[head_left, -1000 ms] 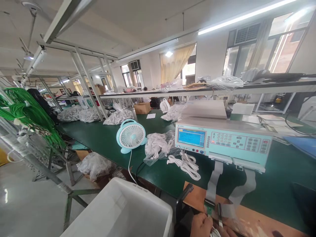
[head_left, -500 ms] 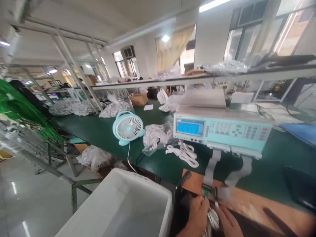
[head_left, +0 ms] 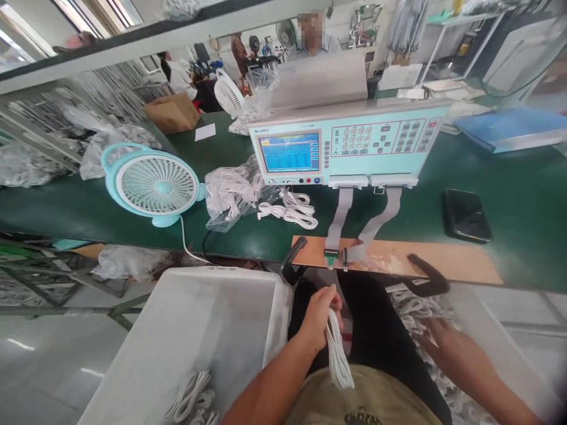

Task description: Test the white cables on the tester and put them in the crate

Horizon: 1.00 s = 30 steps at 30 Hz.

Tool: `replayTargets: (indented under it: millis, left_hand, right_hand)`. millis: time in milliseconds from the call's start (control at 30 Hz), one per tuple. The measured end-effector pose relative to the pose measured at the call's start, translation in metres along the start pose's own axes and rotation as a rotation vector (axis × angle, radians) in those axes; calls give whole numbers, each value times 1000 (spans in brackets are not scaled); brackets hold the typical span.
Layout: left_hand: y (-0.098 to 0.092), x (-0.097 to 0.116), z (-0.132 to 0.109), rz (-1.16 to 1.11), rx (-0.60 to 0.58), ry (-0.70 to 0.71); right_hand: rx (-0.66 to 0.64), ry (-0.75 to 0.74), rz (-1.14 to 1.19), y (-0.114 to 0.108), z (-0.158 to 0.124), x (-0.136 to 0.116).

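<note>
A folded bundle of white cable hangs from my left hand, whose fingers are closed round its upper end. This is above my lap, just in front of the bench edge. Off to the right, my right hand is smeared by motion over a heap of white cables; its fingers are unclear. On an orange-brown board sit a green connector board and a small dark connector. Grey ribbon cables join them to a light-blue test instrument with a lit screen.
A white bin with some cable bundles stands at my left. On the green bench are a light-blue fan, a bag of cables, loose white cables, a black device and a blue folder. A person sits opposite.
My view has swung down and right. Both hands have left the connectors: the left has drawn back toward my lap with the cable bundle, the right has moved right to the cable heap.
</note>
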<state>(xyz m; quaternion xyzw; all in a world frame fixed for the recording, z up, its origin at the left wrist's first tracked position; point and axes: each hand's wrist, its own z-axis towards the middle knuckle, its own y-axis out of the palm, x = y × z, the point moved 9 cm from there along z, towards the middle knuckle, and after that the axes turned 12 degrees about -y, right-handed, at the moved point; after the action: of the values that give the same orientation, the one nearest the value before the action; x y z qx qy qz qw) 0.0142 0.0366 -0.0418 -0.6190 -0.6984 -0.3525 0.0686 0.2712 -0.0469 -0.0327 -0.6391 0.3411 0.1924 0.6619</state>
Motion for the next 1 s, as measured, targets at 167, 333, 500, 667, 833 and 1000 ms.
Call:
replayTargets:
  millis: [167,333,500,667,833,1000]
  left_hand:
    - [25,13,0,40,114,143]
    - [45,42,-44,440,108,554]
    - [32,18,-65,779,52,556]
    - [14,-25,-44,852,75,280]
    - [14,-62,-23,649,-119,-65]
    - [13,-61,-22,585,-143,-65]
  right_hand:
    - [-438,-110,734,79,-14,-101]
    - [-325,126,1199,114,-3,-122]
    - [-163,335,1458,113,-4,-95]
    - [-68,323,1427,111,-3,-92]
    - [-45,246,1340,108,-2,-92]
    - [-41,248,1305,106,-3,-85]
